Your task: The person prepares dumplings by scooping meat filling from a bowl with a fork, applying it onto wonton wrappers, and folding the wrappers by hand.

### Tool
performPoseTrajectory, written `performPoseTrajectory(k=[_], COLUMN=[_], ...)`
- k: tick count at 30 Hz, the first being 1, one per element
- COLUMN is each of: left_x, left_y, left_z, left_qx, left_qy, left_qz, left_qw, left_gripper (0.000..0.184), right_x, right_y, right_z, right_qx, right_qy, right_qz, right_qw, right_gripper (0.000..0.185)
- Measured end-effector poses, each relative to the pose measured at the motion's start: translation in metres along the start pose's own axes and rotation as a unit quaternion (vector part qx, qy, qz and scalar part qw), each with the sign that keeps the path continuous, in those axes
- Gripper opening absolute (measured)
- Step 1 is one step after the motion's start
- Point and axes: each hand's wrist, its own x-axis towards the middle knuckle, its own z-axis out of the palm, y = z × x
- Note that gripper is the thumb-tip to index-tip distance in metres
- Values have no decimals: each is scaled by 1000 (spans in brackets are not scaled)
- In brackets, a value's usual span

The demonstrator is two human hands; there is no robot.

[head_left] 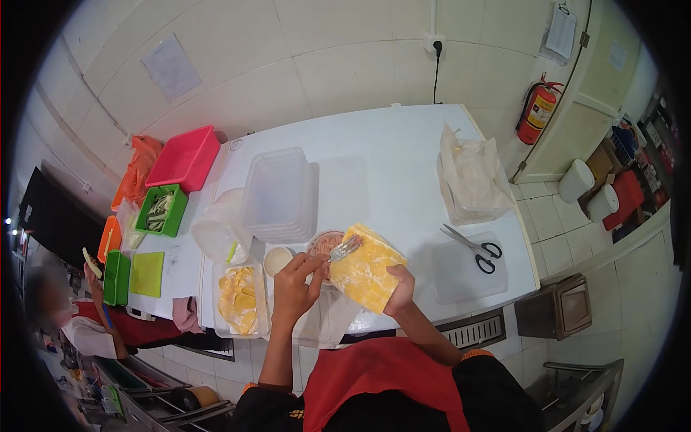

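My left hand [295, 282] grips a short utensil with a flat silvery end [346, 249]; whether it is a fork or a spreader I cannot tell. Some pinkish filling clings to that end, which touches the upper left of a floury yellow dough wrapper [371, 270]. Fingers of my right hand [400, 290] pinch the wrapper at its lower right edge, tilted above the table. Partly behind the utensil is a round bowl of pink minced filling [324, 243]. Beside my left wrist are a small pale cup [277, 261] and a clear tray [222, 324] with folded yellow wrappers [239, 297].
Stacked clear containers [275, 191] stand behind the bowl. Scissors [475, 248] lie on a clear lid [461, 281] at right, near a cloth-lined box [471, 176]. At far left, a co-worker's hand [93, 277] holds a pale piece near green bins [116, 277].
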Motion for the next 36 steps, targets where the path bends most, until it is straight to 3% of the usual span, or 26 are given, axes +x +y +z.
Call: performPoseTrajectory(k=[7,16,19,22,27,31,34,36], left_x=[15,-2,-9,-18,-30,-32,-14,-5], left_y=[0,-11,-19,-22,-30,-12,-10,0], left_z=[-8,3,12,13,-12,-37,-12,3], left_qx=[8,66,43,49,74,-18,-61,-79], left_qy=[-23,4,44,51,52,62,94,56], left_qz=[28,37,91,97,95,-142,-6,-41], left_qw=[999,997,994,993,991,988,994,994], left_gripper=[14,16,17,18,18,20,27,30], right_x=[1,17,22,26,30,31,32,29], right_y=[-1,-3,1,7,13,10,20,26], right_z=[-2,28,26,27,22,12,8,6], right_qx=[-27,-72,-76,-177,-158,-167,-89,-40], right_qy=[-28,55,72,86,114,95,57,15], right_qz=[-16,36,35,-14,-12,13,132,146], right_qw=[999,995,994,980,981,981,986,988], right_gripper=[61,49,41,36,35,36,40,42])
